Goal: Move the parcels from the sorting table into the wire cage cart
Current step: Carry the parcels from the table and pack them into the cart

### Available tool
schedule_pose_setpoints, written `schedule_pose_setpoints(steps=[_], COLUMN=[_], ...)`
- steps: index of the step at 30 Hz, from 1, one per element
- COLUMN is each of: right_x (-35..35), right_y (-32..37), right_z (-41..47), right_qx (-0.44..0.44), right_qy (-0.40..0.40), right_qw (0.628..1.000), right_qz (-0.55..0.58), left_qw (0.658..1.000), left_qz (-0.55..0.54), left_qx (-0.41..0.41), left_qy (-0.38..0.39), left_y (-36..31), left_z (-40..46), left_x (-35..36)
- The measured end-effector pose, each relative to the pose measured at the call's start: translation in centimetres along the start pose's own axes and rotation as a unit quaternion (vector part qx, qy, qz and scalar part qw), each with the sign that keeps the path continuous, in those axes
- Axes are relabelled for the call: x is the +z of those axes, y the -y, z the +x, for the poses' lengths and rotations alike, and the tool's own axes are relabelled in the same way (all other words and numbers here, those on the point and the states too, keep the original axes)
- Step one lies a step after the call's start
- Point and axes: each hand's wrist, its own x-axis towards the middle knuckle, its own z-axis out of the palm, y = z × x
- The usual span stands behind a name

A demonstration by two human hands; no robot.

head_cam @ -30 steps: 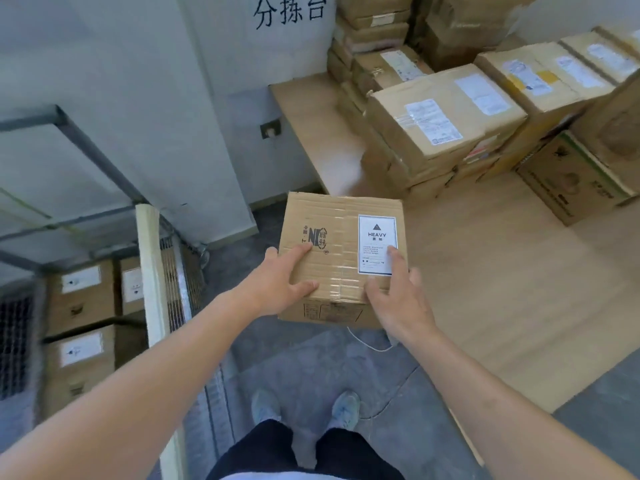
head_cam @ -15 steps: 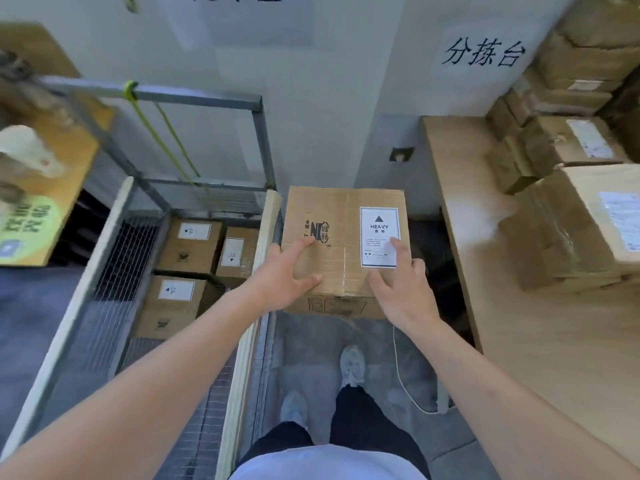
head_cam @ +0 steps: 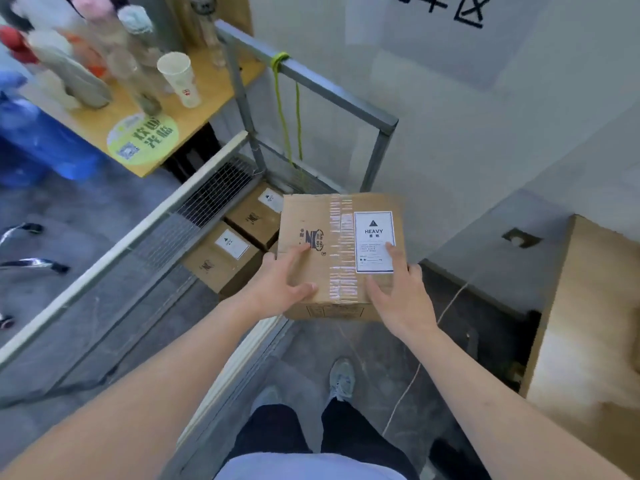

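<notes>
Right now both hands are on the cardboard parcel (head_cam: 341,251), carried in mid-air. Left hand (head_cam: 280,287): thumb lies along the near top edge, fingers spread over the top by the printed logo. Right hand (head_cam: 398,296): fingers laid on the HEAVY label (head_cam: 374,242), palm at the near right corner. I read both as clamping the box from the sides and top; whether anything curls under it I cannot tell, since the underside is hidden.

Position: parcel sits level, beyond my fingertips only its far half shows. Its left portion overhangs the wire cage cart (head_cam: 207,202); the cart's near rail (head_cam: 239,362) runs below my left wrist.

Risks, my judgement:
- Label says heavy, and the grip looks like palm pressure. A slip would drop the box onto the rail or my shoes (head_cam: 341,375).
- Setting down too early could catch the bottom edge on that rail and tip it.
- Two stacked boxes (head_cam: 225,258) lie past my left fingertips inside the cart; lowering blind could land on them crookedly.
- A green cord (head_cam: 289,112) hangs from the upper frame bar, further off; may snag.

Parcel's look: brown corrugated, squarish, clear tape strip down the middle, white label right of the tape, corners clean.
</notes>
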Motion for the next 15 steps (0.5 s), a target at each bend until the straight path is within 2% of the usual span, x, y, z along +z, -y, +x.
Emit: schedule_pose_setpoints(steps=[7,15], right_x=[1.8,6.0], right_y=[3.1,9.7], right_z=[5.0,9.2], right_qx=[-0.103,-0.195], right_qy=[0.059,0.117], right_qw=[0.993,0.974], right_qz=[-0.019,-0.009], left_qw=[0.989,0.962], left_qz=[-0.095,-0.169], left_qx=[-0.068,-0.105], left_qy=[-0.094,-0.187], left_y=[2.8,8.3], left_z=[-0.5,-0.5], left_x=[-0.8,-3.7])
